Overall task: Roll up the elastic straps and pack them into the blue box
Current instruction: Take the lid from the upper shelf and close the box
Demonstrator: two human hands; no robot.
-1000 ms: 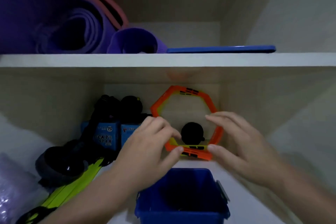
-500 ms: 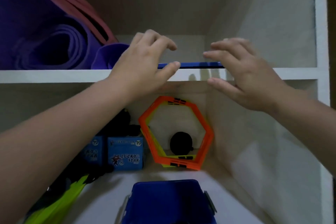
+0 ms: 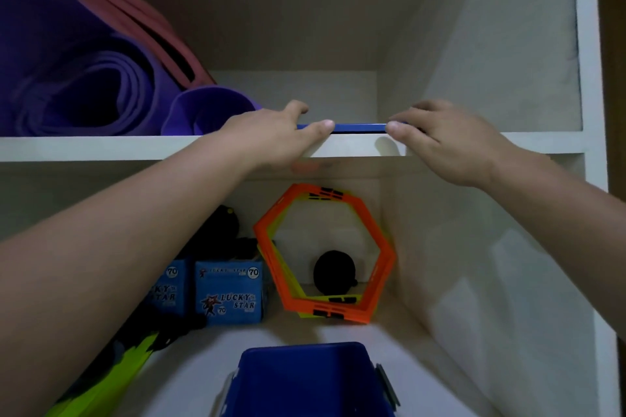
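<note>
On the upper shelf (image 3: 101, 147), just right of the purple mats (image 3: 74, 78), lies a thin blue lid (image 3: 359, 127), flat, with its front edge at the shelf lip. Both hands are on it. The left hand (image 3: 271, 135) has its thumb at the front edge and its fingers curled over the top near the left end; the right hand (image 3: 447, 139) mirrors this at the right end, thumb on the edge, fingers over the top. Both look like loose pinches set on the lid, but whether either has actually closed tight I cannot tell, and the lid appears not yet lifted.

The blue box (image 3: 305, 379) stands open on the lower shelf, directly below, near the front. Its inside is too dark to show any straps, and I see no loose straps elsewhere with certainty.

By its look the lid should be light, stiff plastic, smooth and a little slippery, so a two-handed hold at opposite ends suits it. Drawing it straight forward, level, should clear the mat end (image 3: 210, 108) touching or just beside its left end. Behind the box lean orange hexagon rings (image 3: 382, 247), with small blue cartons (image 3: 230, 291) to the left; neither stands in the way of bringing the lid down.
</note>
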